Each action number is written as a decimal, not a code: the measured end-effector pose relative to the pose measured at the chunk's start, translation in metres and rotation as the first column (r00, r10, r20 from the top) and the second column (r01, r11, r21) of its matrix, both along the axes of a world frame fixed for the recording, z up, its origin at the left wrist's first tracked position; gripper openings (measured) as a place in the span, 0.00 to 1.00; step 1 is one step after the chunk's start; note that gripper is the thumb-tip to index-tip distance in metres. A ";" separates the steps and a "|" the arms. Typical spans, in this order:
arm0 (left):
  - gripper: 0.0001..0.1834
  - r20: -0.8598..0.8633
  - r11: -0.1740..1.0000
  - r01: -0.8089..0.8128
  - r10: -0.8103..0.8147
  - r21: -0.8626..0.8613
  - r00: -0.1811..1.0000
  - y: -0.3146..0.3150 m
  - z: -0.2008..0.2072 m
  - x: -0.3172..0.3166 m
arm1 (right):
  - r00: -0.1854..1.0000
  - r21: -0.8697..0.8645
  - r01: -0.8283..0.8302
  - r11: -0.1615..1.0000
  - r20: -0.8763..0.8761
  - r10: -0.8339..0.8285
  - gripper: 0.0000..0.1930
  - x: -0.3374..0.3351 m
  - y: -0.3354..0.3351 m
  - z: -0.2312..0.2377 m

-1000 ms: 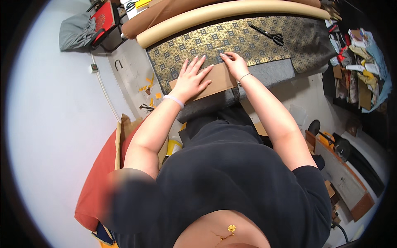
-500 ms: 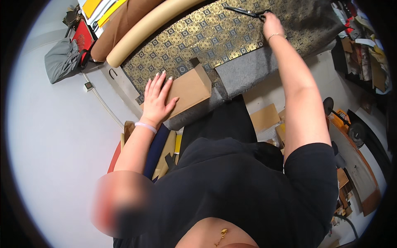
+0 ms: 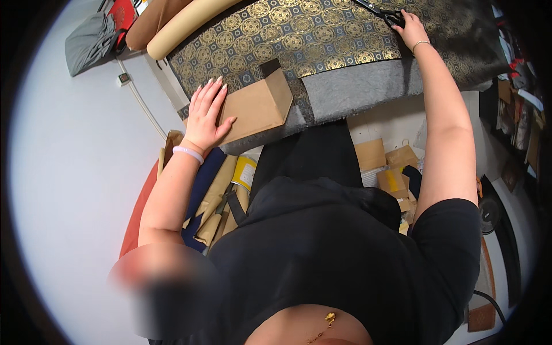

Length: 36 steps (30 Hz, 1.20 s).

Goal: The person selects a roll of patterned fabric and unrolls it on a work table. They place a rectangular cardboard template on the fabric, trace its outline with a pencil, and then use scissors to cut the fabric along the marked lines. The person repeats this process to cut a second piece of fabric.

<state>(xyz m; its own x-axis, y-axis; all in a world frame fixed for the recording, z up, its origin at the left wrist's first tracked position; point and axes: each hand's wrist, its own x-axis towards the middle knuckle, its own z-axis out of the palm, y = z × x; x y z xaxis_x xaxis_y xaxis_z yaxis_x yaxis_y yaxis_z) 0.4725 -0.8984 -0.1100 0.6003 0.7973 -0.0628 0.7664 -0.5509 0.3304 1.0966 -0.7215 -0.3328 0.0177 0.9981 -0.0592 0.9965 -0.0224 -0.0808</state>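
A brown sheet, leather or card, lies on the patterned cloth with a creased flap at its right end. My left hand presses flat on the sheet's left part, fingers spread, holding nothing. At the far right, my right hand has its fingers closed at the handles of black-handled scissors. The scissors lie low over the cloth, blades pointing to the far left, tips cut off by the picture's top edge. Black-and-gold medallion cloth covers the table; its near edge is turned back to a grey underside.
Tan and brown rolls lie at the far left, near a grey bag. Below the table's left end stand rolled materials and a yellow-labelled can. Cardboard boxes sit below on the right. Scraps crowd the far right.
My right hand and the scissors have moved to the right across the cloth. My left hand stays on the brown sheet. The whole view has shifted, showing more boxes below the table.
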 end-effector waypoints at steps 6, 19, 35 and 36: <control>0.40 0.007 0.999 -0.033 0.033 0.019 0.999 -0.008 -0.002 -0.003 | 0.993 -0.130 0.094 0.987 -0.062 -0.103 0.32 -0.041 -0.009 0.046; 0.41 -0.010 0.999 -0.032 0.032 0.027 0.999 -0.010 -0.001 -0.003 | 0.935 -0.020 0.144 0.989 -0.325 -0.143 0.24 -0.128 -0.090 0.009; 0.39 0.049 0.991 0.027 -0.033 0.130 0.998 -0.013 -0.013 -0.014 | -0.242 -0.794 0.114 0.597 -0.605 -0.758 0.18 -0.225 -0.171 0.033; 0.38 0.045 0.990 0.017 -0.024 0.139 0.999 -0.017 -0.014 -0.015 | -0.424 -0.780 0.116 0.615 -0.599 -0.679 0.13 -0.249 -0.197 0.052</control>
